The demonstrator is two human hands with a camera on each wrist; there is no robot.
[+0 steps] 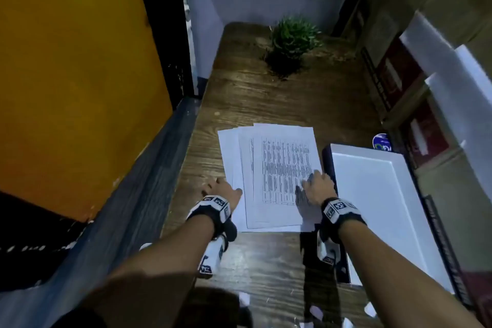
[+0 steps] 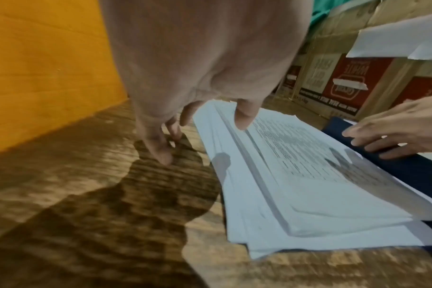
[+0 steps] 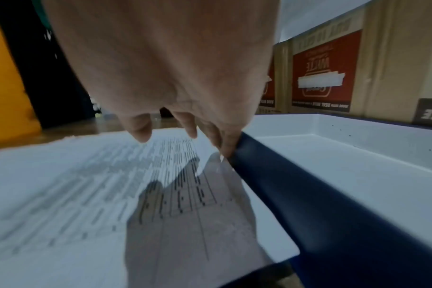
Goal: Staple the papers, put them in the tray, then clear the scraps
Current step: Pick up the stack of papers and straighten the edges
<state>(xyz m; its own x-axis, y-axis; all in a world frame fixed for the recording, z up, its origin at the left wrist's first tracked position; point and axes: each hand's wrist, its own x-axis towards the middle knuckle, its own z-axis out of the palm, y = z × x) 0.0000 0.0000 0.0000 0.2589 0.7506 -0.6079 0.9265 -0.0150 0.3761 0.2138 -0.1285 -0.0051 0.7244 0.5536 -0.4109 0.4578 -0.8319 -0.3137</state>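
Observation:
A fanned stack of printed papers [image 1: 269,176] lies on the wooden table [image 1: 266,96]. My left hand [image 1: 226,186] is at the stack's left edge. In the left wrist view its thumb [image 2: 244,117] rests on the papers [image 2: 296,175] and its fingers [image 2: 160,152] touch the table beside them. My right hand [image 1: 311,181] lies with spread fingers on the stack's right edge, against the tray [image 1: 327,162]. The tray [image 3: 308,204] is white inside with a dark blue rim and holds nothing. Small white paper scraps [image 1: 316,311] lie near the table's front edge.
A small potted plant [image 1: 292,40] stands at the back of the table. Cardboard boxes [image 1: 415,120] line the right side behind the tray. A small blue and white object [image 1: 382,142] sits behind the tray. An orange panel [image 1: 74,74] closes off the left.

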